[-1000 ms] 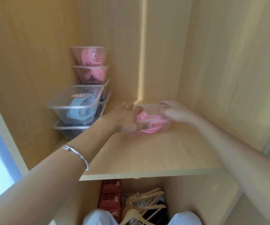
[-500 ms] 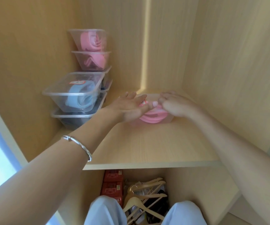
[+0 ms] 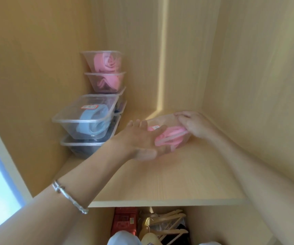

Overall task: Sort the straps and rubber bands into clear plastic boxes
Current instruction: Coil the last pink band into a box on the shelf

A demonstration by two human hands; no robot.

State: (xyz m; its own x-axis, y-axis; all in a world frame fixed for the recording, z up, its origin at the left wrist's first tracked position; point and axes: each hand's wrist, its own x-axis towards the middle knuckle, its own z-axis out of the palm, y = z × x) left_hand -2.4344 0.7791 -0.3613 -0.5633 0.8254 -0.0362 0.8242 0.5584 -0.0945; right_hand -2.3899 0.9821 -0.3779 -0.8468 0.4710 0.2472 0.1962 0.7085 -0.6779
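Left hand [image 3: 139, 137], right hand [image 3: 194, 124] on one box [image 3: 160, 120] — one blue strap [image 3: 93, 122] nearby.

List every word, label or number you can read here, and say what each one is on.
No text here can be read.
Lid of the blue strap box: a red and white sticker, too blurred to read.
Top of the pink strap box: a small sticker, too small and blurred to read.
Fronts of the red boxes under the shelf: some print, too blurred to read.
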